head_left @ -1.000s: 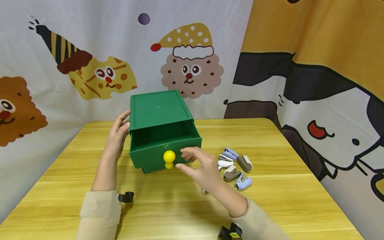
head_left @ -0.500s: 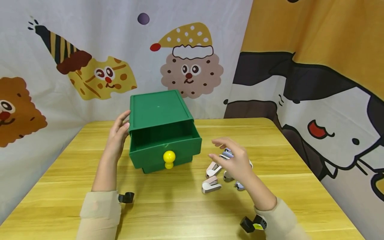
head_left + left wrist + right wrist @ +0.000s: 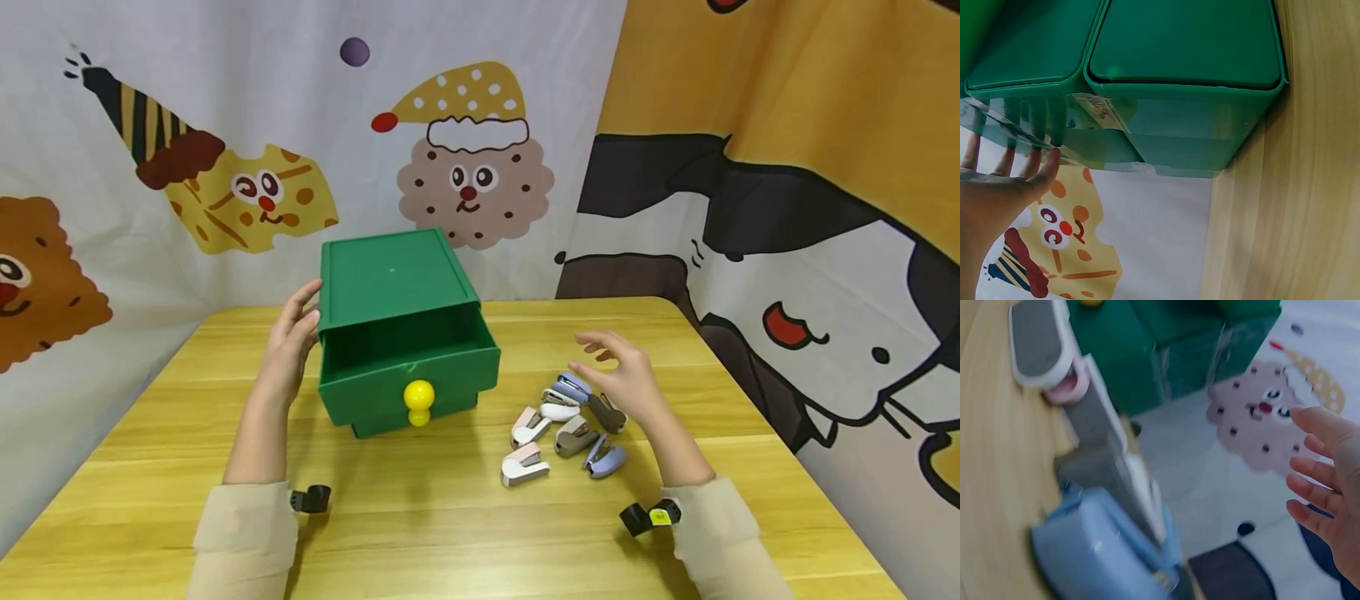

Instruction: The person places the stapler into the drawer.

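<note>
A green drawer box (image 3: 393,279) stands on the table with its upper drawer (image 3: 408,375) pulled out and a yellow knob (image 3: 418,396) on the front. Nothing shows in the visible part of that drawer. My left hand (image 3: 288,350) rests its fingertips on the box's left side; the left wrist view shows those fingers (image 3: 1038,165) extended along the side wall. Right of the box lie several small staplers, among them a blue stapler (image 3: 573,387), a grey-brown stapler (image 3: 574,437) and a pink-and-white stapler (image 3: 523,465). Just above the rear ones hovers my right hand (image 3: 626,375), holding nothing, fingers loosely bent.
The wooden table (image 3: 420,533) runs back to a white cartoon curtain (image 3: 292,108). On the right hangs an orange-and-white cloth (image 3: 757,100). A small black camera sits at each wrist, the left camera (image 3: 311,499) and the right camera (image 3: 637,518).
My right hand has moved from beside the yellow knob rightward to over the staplers, uncovering the nearer ones. My left hand stays on the box, and the drawer keeps its place.
</note>
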A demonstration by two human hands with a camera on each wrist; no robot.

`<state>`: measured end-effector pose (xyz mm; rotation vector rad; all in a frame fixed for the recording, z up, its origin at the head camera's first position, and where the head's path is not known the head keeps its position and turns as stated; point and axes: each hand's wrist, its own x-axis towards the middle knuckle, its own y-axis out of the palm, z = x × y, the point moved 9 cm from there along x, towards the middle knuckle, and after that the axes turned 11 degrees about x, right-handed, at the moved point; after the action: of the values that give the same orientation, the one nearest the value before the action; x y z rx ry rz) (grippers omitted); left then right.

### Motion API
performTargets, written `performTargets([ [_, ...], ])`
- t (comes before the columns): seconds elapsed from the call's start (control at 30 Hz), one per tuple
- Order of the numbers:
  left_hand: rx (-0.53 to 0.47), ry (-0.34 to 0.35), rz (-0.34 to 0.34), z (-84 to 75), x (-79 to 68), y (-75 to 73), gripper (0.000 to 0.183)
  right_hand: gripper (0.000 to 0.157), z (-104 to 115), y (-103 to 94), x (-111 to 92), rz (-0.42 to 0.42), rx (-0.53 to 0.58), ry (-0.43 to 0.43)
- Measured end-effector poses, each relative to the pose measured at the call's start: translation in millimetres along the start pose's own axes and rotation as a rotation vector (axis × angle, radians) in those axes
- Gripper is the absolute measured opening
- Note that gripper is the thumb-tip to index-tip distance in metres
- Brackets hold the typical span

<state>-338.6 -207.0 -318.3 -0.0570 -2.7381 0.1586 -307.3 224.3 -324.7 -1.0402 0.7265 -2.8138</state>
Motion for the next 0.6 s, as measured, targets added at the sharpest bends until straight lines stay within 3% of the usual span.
performTargets([
  [0.37,0.010,0.003,-0.003,-1.9,0.3,0.3,0.051,0.048,-70,10.2,-15,0.179,-0.012,0.241],
  [0.6,0.012,0.006,-0.002,-2.9,-0.1,0.2,0.050,0.053,-93,17.9,-25,0.245,0.003,0.291],
])
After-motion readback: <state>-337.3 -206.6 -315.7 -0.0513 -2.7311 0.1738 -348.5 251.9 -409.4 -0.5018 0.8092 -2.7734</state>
